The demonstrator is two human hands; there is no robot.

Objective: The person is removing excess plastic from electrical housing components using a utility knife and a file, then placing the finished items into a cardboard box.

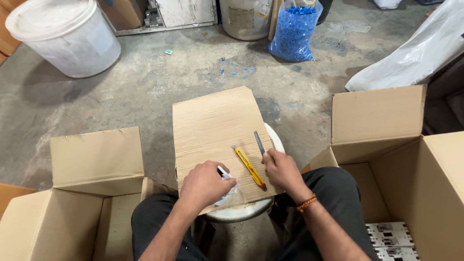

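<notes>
A flat cardboard sheet (212,125) lies across a round white stool (241,212) between my knees. My left hand (205,183) is closed around a small white part in clear plastic wrap (226,186) on the sheet's near edge. My right hand (282,170) rests on the sheet, fingertips touching the near end of a thin grey metal strip (259,143). A yellow utility knife (249,166) lies on the sheet between both hands, touched by neither.
An open cardboard box (92,193) stands at my left. A larger open box (386,125) at my right holds white parts (389,239). On the concrete floor beyond are a white bucket (63,36), a bag of blue pieces (294,31) and a white plastic sack (411,53).
</notes>
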